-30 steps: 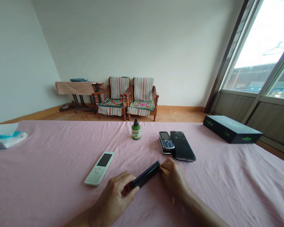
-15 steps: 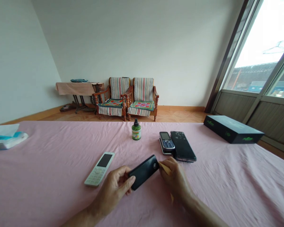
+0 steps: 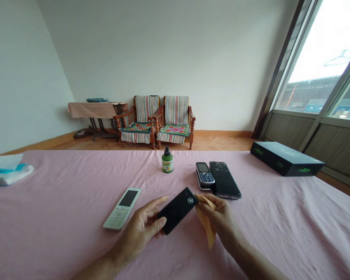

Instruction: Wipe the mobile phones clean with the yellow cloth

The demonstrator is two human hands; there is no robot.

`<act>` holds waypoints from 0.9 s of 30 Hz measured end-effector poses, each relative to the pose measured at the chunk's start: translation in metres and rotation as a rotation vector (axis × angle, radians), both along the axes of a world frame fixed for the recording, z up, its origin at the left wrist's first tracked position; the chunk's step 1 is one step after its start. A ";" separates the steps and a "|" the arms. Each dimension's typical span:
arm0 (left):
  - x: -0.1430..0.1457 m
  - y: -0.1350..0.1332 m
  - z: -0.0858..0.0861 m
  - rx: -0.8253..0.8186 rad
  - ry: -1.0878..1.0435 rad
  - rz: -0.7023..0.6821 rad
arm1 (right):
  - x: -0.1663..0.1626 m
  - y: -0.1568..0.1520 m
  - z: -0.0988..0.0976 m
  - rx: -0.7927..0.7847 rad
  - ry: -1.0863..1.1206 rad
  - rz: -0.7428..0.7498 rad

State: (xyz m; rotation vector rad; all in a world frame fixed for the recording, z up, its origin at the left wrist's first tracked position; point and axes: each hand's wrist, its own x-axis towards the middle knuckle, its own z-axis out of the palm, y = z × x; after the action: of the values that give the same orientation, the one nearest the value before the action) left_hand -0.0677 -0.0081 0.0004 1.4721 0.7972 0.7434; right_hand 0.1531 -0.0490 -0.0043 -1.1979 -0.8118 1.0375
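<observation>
My left hand (image 3: 146,221) grips a black mobile phone (image 3: 176,212) by its lower left end, with the back and its round camera facing up. The index finger is raised off the phone while the thumb presses on its edge. A yellow-orange cloth (image 3: 207,225) is pinched in my right hand (image 3: 220,214), touching the phone's camera end; part of it hangs down below the fingers. On the pink cloth left of my hands lies a white keypad phone (image 3: 122,209). Beyond my right hand are a dark keypad phone (image 3: 205,174), resting on another device, and a large black phone (image 3: 225,180).
A green spray bottle (image 3: 167,161) stands near the far edge of the pink-covered table (image 3: 61,217). A black box (image 3: 286,158) sits at the far right, and a tissue pack (image 3: 10,173) at the left edge. Two wooden chairs (image 3: 176,109) stand by the wall.
My left index finger has lifted off the phone. The cloth in my right hand has swung out and more of it shows. The phone has tilted slightly.
</observation>
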 end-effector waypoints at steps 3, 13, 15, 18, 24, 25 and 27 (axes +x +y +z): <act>0.000 0.000 -0.002 -0.001 -0.001 -0.025 | 0.000 -0.001 0.000 -0.034 0.087 0.016; -0.004 0.004 -0.003 0.221 0.100 -0.082 | 0.000 -0.002 0.002 -0.073 0.163 0.063; -0.004 0.002 -0.001 0.267 0.099 -0.121 | 0.002 -0.002 0.001 -0.079 0.159 0.061; -0.003 -0.003 0.001 0.320 0.087 -0.197 | 0.004 -0.001 0.000 -0.090 0.159 0.062; -0.003 -0.008 -0.004 0.497 0.220 -0.147 | 0.004 -0.002 0.000 -0.100 0.149 0.089; -0.003 -0.008 -0.005 0.517 0.244 -0.143 | 0.004 -0.002 0.000 -0.097 0.149 0.090; -0.005 -0.008 -0.005 0.547 0.293 -0.153 | 0.005 -0.002 -0.001 -0.089 0.149 0.093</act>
State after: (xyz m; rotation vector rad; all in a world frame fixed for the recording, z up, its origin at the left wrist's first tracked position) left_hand -0.0731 -0.0163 -0.0050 2.1464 0.7167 0.6656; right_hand 0.1581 -0.0510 -0.0054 -1.1511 -0.7158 1.2353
